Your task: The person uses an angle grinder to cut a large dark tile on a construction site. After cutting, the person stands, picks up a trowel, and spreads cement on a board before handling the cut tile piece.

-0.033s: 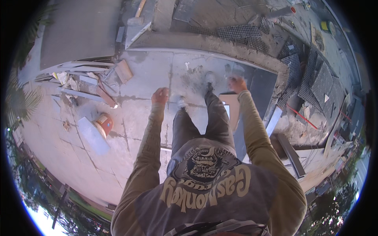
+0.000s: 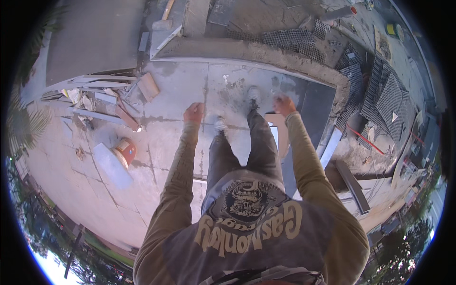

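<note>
My left hand (image 2: 194,112) hangs over the pale tiled floor (image 2: 185,85) with its fingers curled in, and nothing shows in it. To the right, my right hand (image 2: 285,104) is also closed. A faint pale blur lies at its fingertips, too smeared to name. Below that hand, beside my right leg, a brown cardboard piece (image 2: 282,135) lies on the floor with a white patch at its left side. Neither hand touches the floor. My shoes (image 2: 254,92) stand between the two hands, one further forward than the other.
A raised cement border (image 2: 247,51) runs ahead and turns down the right side, next to dark tiles (image 2: 313,107). Black grid panels (image 2: 384,97) lie beyond it. At left are cut strips and scraps (image 2: 102,102), a red-brown bucket (image 2: 126,151) and a pale board (image 2: 111,166). A mallet (image 2: 164,21) lies far ahead.
My right hand has shifted slightly left, and the pale blur beyond it has shrunk. My left hand is a little higher in the picture. My feet stay in place.
</note>
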`<act>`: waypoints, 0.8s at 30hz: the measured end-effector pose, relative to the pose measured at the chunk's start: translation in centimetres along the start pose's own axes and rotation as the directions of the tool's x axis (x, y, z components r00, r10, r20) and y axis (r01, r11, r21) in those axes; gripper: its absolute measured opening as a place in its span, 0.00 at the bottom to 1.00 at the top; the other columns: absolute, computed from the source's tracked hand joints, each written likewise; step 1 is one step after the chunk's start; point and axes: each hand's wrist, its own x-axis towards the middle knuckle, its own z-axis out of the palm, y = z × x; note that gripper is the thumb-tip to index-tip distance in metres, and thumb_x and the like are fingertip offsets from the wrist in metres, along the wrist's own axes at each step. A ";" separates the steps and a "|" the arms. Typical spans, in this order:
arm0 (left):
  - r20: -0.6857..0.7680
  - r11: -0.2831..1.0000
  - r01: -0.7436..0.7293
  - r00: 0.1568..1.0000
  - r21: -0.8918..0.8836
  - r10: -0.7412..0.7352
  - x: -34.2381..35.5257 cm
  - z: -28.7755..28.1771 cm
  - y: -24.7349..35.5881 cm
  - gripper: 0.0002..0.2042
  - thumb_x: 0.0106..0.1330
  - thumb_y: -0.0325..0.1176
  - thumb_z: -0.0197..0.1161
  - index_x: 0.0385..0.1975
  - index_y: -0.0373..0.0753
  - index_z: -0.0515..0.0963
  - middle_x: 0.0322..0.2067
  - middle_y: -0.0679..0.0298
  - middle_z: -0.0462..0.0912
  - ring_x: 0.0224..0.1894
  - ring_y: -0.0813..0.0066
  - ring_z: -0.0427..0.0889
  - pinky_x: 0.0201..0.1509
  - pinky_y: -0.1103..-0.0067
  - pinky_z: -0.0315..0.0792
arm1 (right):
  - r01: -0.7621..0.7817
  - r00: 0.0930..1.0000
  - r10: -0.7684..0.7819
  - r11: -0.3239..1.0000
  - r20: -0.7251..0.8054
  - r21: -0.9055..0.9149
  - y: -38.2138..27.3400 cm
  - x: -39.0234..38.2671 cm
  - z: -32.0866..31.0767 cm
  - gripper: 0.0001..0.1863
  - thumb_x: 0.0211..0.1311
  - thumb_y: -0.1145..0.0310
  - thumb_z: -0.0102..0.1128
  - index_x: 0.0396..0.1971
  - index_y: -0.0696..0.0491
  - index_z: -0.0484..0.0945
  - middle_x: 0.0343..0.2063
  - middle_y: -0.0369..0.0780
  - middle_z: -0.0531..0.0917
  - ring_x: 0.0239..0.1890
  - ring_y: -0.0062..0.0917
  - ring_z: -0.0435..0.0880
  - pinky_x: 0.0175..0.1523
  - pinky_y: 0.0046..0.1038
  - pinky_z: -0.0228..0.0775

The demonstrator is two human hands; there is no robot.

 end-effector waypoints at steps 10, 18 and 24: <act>-0.077 0.785 -0.460 0.842 0.414 0.534 18.0 7.2 -1.0 0.12 0.62 0.41 0.67 0.43 0.44 0.83 0.40 0.57 0.85 0.43 0.54 0.83 0.49 0.65 0.76 | 0.105 0.971 -0.054 0.971 0.232 -0.214 6.4 0.2 17.1 0.14 0.65 0.61 0.60 0.43 0.53 0.82 0.37 0.44 0.88 0.38 0.33 0.89 0.45 0.33 0.80; 0.036 0.338 -0.684 0.470 0.646 0.882 24.3 14.1 1.2 0.17 0.60 0.37 0.70 0.50 0.44 0.81 0.46 0.61 0.83 0.51 0.56 0.79 0.58 0.63 0.72 | 0.397 0.918 -0.350 0.813 0.187 -0.426 5.6 13.3 15.6 0.13 0.64 0.60 0.56 0.41 0.52 0.82 0.37 0.48 0.87 0.42 0.46 0.85 0.51 0.42 0.76; 0.051 0.280 -0.754 0.382 0.594 0.923 27.4 18.9 0.3 0.09 0.59 0.37 0.71 0.38 0.45 0.86 0.40 0.67 0.84 0.46 0.63 0.79 0.51 0.68 0.72 | 0.507 0.843 -0.534 0.743 0.068 -0.437 4.7 18.2 11.4 0.14 0.63 0.62 0.57 0.42 0.54 0.81 0.36 0.49 0.86 0.42 0.48 0.84 0.49 0.44 0.75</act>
